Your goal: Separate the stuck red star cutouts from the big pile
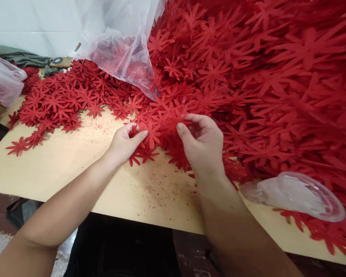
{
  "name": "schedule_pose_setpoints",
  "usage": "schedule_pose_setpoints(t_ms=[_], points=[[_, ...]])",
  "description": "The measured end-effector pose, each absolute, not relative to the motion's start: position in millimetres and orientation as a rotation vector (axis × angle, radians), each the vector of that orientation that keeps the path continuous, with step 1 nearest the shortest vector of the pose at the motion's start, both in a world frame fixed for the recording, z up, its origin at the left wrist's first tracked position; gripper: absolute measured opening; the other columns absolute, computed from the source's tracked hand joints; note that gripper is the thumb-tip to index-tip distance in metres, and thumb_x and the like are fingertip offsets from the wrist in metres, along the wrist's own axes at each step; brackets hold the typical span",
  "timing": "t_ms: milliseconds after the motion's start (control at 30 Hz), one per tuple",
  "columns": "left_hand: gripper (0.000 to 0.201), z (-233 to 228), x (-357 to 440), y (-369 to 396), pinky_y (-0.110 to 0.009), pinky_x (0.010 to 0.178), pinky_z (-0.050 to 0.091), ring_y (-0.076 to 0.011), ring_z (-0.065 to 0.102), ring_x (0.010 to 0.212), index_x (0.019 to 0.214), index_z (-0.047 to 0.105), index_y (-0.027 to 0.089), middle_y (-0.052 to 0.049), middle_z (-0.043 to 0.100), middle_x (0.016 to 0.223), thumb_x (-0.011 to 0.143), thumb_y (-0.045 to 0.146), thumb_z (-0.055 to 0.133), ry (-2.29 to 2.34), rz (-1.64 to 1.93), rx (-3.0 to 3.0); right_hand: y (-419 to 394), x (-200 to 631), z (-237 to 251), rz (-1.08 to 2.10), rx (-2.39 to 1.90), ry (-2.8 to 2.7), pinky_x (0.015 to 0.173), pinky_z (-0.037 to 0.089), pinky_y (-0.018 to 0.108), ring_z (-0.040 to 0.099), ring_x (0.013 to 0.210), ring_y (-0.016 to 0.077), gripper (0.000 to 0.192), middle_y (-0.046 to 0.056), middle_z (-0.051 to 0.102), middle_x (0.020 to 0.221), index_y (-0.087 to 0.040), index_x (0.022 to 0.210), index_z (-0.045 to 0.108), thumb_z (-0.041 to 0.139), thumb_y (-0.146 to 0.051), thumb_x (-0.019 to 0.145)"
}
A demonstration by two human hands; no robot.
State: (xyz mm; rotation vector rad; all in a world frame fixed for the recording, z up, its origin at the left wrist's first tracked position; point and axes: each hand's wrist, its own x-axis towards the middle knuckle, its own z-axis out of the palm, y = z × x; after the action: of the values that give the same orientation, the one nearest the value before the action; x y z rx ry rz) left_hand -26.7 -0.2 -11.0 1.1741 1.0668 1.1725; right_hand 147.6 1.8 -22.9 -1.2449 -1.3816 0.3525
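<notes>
Both the left hand (123, 144) and right hand (203, 144) pinch red felt flowers (157, 130); no writing shows.

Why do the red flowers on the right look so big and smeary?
Head view: the red flower cutouts at right lie close to the lens, stretched and soft; those by the left hand and right hand are sharp. The clear plastic bag catches pale glare.

1. Red felt flowers (158, 129): flat star-shaped cut-outs with narrow petals, all one red.
2. A small bunch is pinched between both hands at the near edge of the pile, overlapping and tilted.
3. A few loose ones lie flat on the tan tabletop (75, 161) just below the bunch.
4. The heap rises steeply to the right.
</notes>
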Motion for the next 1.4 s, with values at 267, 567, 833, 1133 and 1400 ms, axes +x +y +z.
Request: schedule_pose_setpoints(t_ms=[267,567,833,1133,1400], points=[[0.014,-3,-21,-8,-0.021,0.056,0.042,-0.0051,0.048,0.053,0.068,0.051,0.017,0.006,0.052,0.059,0.076,0.016,0.062,1.004,1.141,1.153,-12,120,-17,0.873,-1.095,-1.496,0.078,0.053,0.037,0.064,0.08,0.0179,0.023,0.004,0.068,0.087,-0.022,0.089,0.063,0.069,-0.04,0.075],[0.02,-5,-22,-4,-0.018,0.055,0.04,-0.0043,0.046,0.053,0.064,0.049,0.018,0.006,0.05,0.058,0.076,0.02,0.065,1.057,1.243,1.122,-11,121,-10,1.006,-1.141,-1.294,0.049,0.04,0.025,0.044,0.051,0.0088,0.029,-0.004,0.054,0.056,-0.021,0.06,0.054,0.077,-0.037,0.064],[0.016,5,-31,-1,-0.021,0.063,0.046,-0.0056,0.053,0.058,0.073,0.057,0.017,0.005,0.058,0.064,0.072,0.023,0.072,1.069,1.241,1.077,-3,132,-13,0.901,-1.14,-1.331,0.045,0.034,0.024,0.04,0.05,0.0092,0.037,-0.004,0.048,0.056,-0.022,0.062,0.051,0.074,-0.05,0.068],[0.023,1,-24,-5,-0.02,0.057,0.047,-0.0056,0.053,0.053,0.065,0.055,0.017,0.005,0.057,0.059,0.071,0.029,0.073,0.995,1.171,1.082,-7,121,-6,1.229,-0.955,-1.364,0.058,0.046,0.026,0.051,0.06,0.0097,0.044,-0.002,0.059,0.067,-0.021,0.072,0.06,0.076,-0.06,0.06],[0.024,1,-32,4,-0.02,0.053,0.04,-0.005,0.044,0.049,0.061,0.053,0.018,0.007,0.05,0.054,0.067,0.027,0.075,1.088,1.295,1.128,-1,134,-7,1.028,-1.069,-1.337,0.051,0.036,0.025,0.041,0.053,0.0086,0.04,-0.005,0.045,0.057,-0.021,0.065,0.051,0.071,-0.056,0.068]])
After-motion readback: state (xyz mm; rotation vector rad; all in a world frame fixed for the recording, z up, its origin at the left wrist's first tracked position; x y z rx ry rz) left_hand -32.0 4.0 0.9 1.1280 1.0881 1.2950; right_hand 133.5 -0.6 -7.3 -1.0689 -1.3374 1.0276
